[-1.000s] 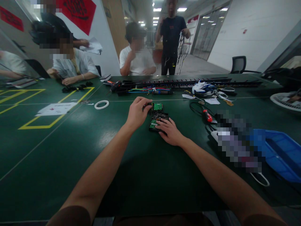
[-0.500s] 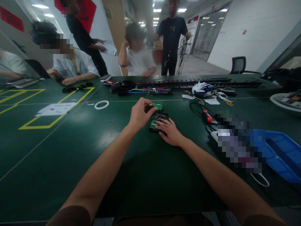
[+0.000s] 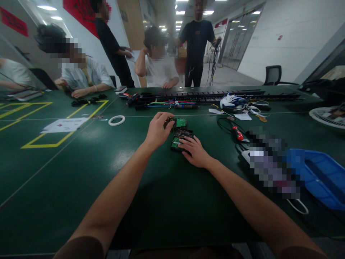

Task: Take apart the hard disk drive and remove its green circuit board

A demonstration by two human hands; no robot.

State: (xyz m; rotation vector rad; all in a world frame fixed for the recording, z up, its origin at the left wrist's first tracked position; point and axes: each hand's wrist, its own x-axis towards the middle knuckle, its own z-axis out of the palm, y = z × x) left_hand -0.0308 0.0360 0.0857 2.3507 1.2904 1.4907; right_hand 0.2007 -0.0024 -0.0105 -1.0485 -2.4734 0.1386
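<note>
An opened black electronic device lies in front of me, with one green circuit board [image 3: 181,123] at its far part and another green board [image 3: 176,141] at its near part. A dark middle section [image 3: 184,132] joins the view of the two. My left hand [image 3: 159,129] is at the far left side of the device, thumb and fingers curled together round something small and dark that they largely hide. My right hand [image 3: 196,151] lies over the near part, fingers spread and resting on its right side.
Behind the device run long black rails [image 3: 205,96] with coloured wires. White gloves [image 3: 231,100], a red-handled tool [image 3: 237,133] and a blue tray [image 3: 320,176] are to the right. A white ring [image 3: 116,120] and a paper sheet [image 3: 64,125] lie left. People are across the table.
My left hand has shifted slightly left, uncovering more of the far green board. My right hand has stayed in place. A standing person at the back left has moved to the right.
</note>
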